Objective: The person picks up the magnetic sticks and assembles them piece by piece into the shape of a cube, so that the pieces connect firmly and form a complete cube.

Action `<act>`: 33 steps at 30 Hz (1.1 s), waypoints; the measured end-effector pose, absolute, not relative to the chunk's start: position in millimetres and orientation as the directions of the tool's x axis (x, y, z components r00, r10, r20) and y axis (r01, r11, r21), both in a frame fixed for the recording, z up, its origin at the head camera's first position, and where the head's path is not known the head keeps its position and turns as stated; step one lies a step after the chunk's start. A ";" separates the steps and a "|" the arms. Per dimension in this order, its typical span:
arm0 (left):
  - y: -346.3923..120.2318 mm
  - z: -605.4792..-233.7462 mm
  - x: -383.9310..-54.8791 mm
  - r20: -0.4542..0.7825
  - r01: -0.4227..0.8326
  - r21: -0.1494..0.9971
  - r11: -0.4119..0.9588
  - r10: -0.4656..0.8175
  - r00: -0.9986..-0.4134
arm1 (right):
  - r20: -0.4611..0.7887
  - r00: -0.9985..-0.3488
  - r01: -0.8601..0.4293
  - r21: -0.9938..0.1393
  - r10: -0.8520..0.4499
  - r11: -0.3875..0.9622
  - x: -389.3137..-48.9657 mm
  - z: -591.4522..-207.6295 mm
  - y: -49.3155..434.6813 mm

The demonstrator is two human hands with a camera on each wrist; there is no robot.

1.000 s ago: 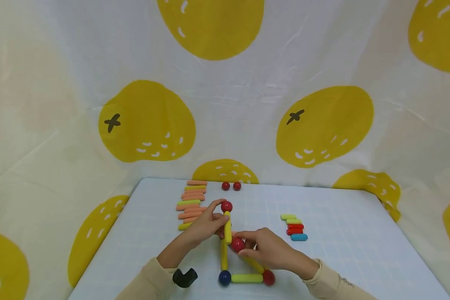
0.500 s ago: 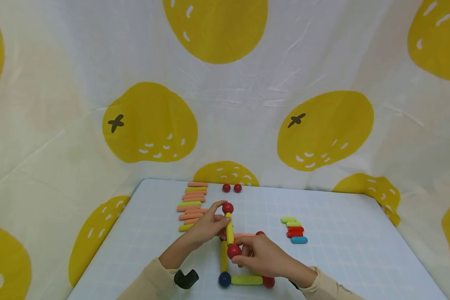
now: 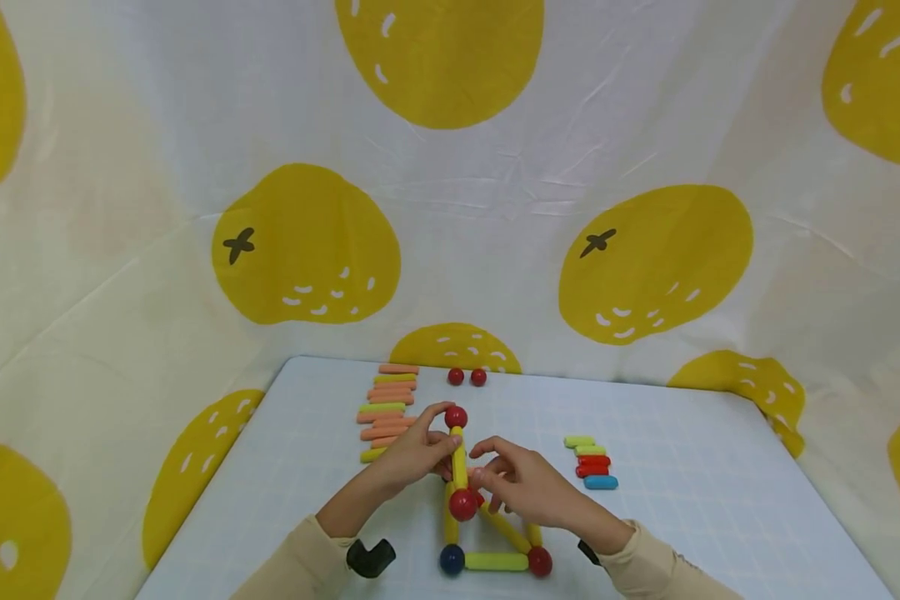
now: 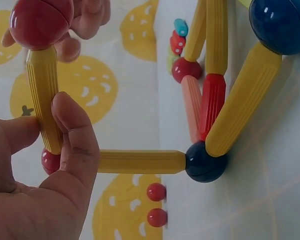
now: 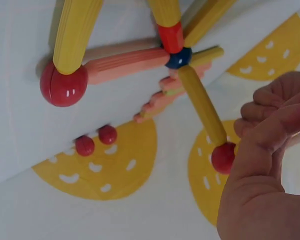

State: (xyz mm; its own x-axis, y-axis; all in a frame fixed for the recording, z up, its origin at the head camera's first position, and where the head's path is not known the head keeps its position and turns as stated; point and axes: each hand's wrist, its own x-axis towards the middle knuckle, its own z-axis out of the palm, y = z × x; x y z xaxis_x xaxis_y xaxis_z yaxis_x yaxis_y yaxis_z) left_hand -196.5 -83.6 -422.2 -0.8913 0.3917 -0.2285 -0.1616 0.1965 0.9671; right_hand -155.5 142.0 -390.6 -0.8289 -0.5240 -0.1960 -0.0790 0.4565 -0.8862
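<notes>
My left hand [image 3: 412, 454] pinches a yellow magnetic stick [image 4: 42, 100] between thumb and fingers. One end carries a red ball [image 4: 42, 22] on the near side; the other meets a red ball [image 3: 456, 417] atop an upright yellow stick [image 4: 142, 161]. That upright rises from a dark blue ball [image 4: 206, 162] in the frame below. Beside the near red ball, my right hand [image 3: 528, 487] hovers with loosely bent fingers, holding nothing. The frame's near side shows a dark blue ball [image 3: 452, 559], a lime stick [image 3: 497, 562] and a red ball [image 3: 540, 562]; a diagonal yellow stick [image 3: 505, 530] crosses it.
Several orange, yellow and lime sticks [image 3: 386, 417] lie in a column at the left. Two red balls [image 3: 467, 377] sit by the back edge. Short lime, red and blue sticks [image 3: 592, 461] are grouped at the right. A fruit-printed curtain [image 3: 480, 250] hangs behind the table.
My right hand brought the red ball to the near end of the held yellow stick, then let go and drew slightly up and right. My left hand stays nearly still.
</notes>
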 end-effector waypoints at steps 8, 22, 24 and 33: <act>-84.0 -422.2 -196.2 -0.241 -0.170 0.963 0.211 0.381 -0.893 | -0.228 -0.783 -0.027 -0.918 -0.579 0.397 -161.2 -392.5 139.9; -83.2 -420.1 -199.1 -0.251 -0.177 0.958 0.224 0.366 -0.896 | -0.270 -0.842 0.070 -0.913 -0.467 0.401 -161.1 -396.7 124.7; -83.5 -419.5 -199.0 -0.252 -0.176 0.957 0.232 0.358 -0.899 | -0.292 -0.846 0.093 -0.905 -0.446 0.416 -162.8 -397.9 123.7; -82.8 -419.8 -196.9 -0.255 -0.178 0.954 0.242 0.344 -0.904 | -0.357 -0.829 0.121 -0.866 -0.431 0.485 -172.2 -405.7 121.5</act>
State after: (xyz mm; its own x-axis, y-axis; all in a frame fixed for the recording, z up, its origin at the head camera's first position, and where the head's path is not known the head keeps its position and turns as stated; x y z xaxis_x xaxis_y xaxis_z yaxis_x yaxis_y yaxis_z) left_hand -196.9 -82.8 -419.8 -0.9036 0.3440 -0.2554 -0.1775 0.2420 0.9539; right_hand -172.2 121.5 -405.7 -0.8289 -0.4307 -0.3571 0.1211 0.4851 -0.8660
